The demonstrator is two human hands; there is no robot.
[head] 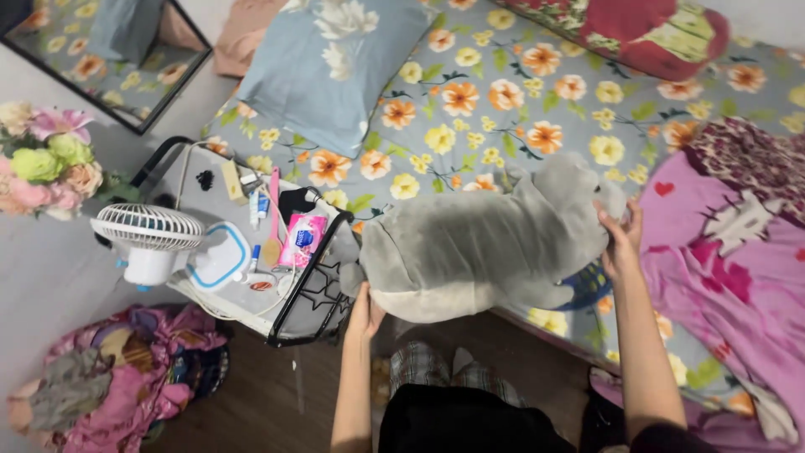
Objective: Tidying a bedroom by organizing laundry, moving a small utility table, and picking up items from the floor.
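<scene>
A large grey plush animal (478,239) with a pale belly lies on its side across the near edge of the bed (470,101). My left hand (366,312) grips its underside at the left end, fingers tucked beneath the plush. My right hand (621,237) holds the right end, fingers spread against the grey fur. Both arms reach up from the bottom of the view. The plush hides part of the floral sheet beneath it.
A blue floral pillow (331,67) and a red bolster (646,29) lie at the head of the bed. A pink blanket (729,252) covers the right side. Left of the bed stands a cluttered trolley (312,294) with a small white fan (149,239). Clothes (117,377) are piled on the floor.
</scene>
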